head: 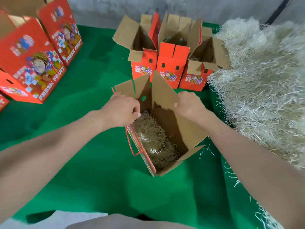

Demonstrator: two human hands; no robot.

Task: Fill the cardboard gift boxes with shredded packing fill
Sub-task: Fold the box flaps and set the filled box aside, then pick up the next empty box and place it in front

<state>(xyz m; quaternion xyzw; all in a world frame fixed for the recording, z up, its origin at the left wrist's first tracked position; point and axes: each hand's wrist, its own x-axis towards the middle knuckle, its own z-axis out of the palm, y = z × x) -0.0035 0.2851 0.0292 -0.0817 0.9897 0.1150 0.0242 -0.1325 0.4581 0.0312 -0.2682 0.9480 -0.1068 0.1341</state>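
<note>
Gift box (173, 129) stands open on the green cloth (99, 162), with shredded fill (153, 139) covering its bottom. Left hand (122, 109) pinches the left flap and right hand (189, 104) grips the right flap. This box appears filled; the next move is probably to set it beside the three boxes (170, 63) behind, or top up from the pile (264, 80)

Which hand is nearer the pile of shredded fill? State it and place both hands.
Right. The right hand grips the right flap of the open box, on the side toward the pile of shredded fill; the left hand grips the left flap, across the opening from it.
</note>
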